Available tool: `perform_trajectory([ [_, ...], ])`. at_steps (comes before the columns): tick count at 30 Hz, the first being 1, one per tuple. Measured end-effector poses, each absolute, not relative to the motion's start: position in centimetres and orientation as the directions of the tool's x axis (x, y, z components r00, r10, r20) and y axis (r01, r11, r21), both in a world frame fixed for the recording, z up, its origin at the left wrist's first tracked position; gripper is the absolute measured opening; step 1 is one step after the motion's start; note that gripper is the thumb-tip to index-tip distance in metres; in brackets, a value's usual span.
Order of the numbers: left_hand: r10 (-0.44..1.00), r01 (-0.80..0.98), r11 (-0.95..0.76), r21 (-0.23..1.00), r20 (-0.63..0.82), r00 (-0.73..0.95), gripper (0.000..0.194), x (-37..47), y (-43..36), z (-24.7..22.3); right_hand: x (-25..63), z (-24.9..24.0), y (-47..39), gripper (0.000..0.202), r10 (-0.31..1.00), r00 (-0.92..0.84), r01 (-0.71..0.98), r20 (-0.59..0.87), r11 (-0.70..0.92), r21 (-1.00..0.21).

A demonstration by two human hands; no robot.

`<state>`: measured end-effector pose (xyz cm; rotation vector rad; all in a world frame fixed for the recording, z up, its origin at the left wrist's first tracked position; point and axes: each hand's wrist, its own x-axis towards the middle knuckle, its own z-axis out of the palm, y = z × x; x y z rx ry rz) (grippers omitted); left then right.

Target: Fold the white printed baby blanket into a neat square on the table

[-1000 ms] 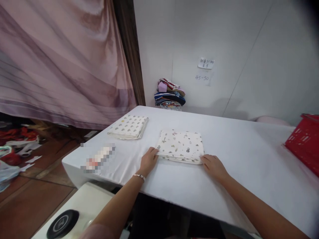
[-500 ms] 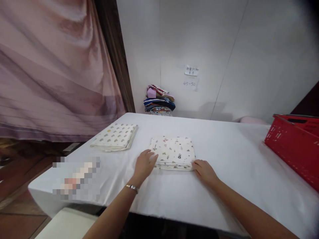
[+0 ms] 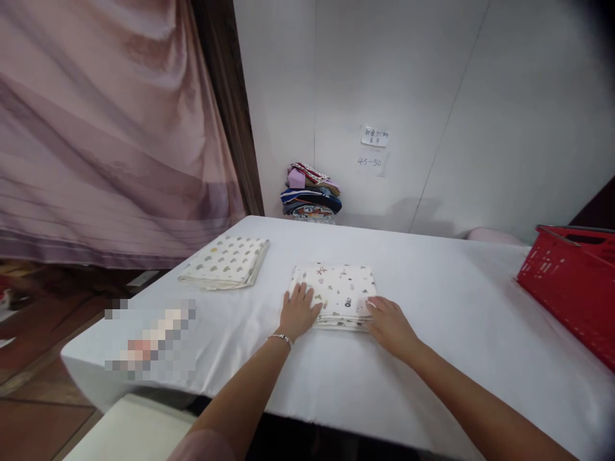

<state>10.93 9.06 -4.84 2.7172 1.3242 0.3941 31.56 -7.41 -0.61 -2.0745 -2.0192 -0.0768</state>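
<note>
A folded white cloth with small printed figures [image 3: 343,288] lies flat on the white-covered table [image 3: 432,307]. My left hand [image 3: 298,312] rests on its left front part, fingers apart and flat, a bracelet on the wrist. At the cloth's right front corner is my right hand [image 3: 389,323], fingers spread, its fingertips on the top layer. Another folded cloth, cream with grey-green shapes [image 3: 228,261], lies to the left, touched by neither hand.
A red basket [image 3: 567,288] stands at the right edge. Behind the table is a stack of folded fabrics [image 3: 312,192] by the wall. A blurred-out patch [image 3: 151,339] covers something at the table's left. Pink curtain [image 3: 106,128] hangs at left.
My left hand has moved from the cloth's left edge onto its top. My right hand has shifted slightly from the corner edge onto the cloth. The view has shifted a little.
</note>
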Motion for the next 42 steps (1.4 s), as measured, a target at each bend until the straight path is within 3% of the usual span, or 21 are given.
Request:
perform_trajectory([
  [6,0.776,0.765,-0.626,0.148,0.220,0.592,0.050,11.1,9.2,-4.9,28.6,0.7,0.1,0.056,0.956,0.039,0.958,0.291,0.047,-0.283],
  [11,0.784,0.766,-0.621,0.165,0.160,0.600,0.051,11.0,9.0,-4.9,32.2,-3.6,2.2,0.060,0.936,0.340,0.918,0.088,-0.310,-0.247],
  [13,0.787,0.766,-0.616,0.181,0.144,0.600,0.051,10.9,8.8,-4.7,33.3,-5.0,2.1,0.060,0.925,0.375,0.910,0.064,-0.354,-0.217],
  [20,0.811,0.801,-0.552,0.233,-0.073,0.580,0.053,12.2,9.7,-2.2,33.5,-6.0,2.1,0.060,0.934,0.348,0.927,0.083,-0.330,-0.179],
  [25,0.819,0.794,-0.574,0.200,0.153,0.554,0.055,15.0,12.3,-1.1,33.3,-5.9,2.1,0.061,0.928,0.359,0.926,0.105,-0.339,-0.165],
  [30,0.867,0.839,-0.492,0.233,0.045,0.496,0.064,15.2,14.5,-3.6,33.4,-5.9,1.8,0.059,0.940,0.336,0.931,0.065,-0.321,-0.172],
  [36,0.865,0.836,-0.500,0.226,0.072,0.497,0.067,15.0,14.9,-4.9,33.2,-4.0,3.2,0.064,0.939,0.338,0.933,0.061,-0.326,-0.153],
  [40,0.868,0.845,-0.497,0.197,0.086,0.490,0.068,15.1,15.0,-5.3,33.0,-2.9,5.4,0.071,0.962,0.180,0.981,0.207,-0.160,-0.112],
  [42,0.867,0.846,-0.498,0.189,0.098,0.489,0.069,15.1,15.1,-5.5,33.3,-3.4,6.2,0.072,0.980,0.140,0.984,0.139,-0.122,-0.132],
])
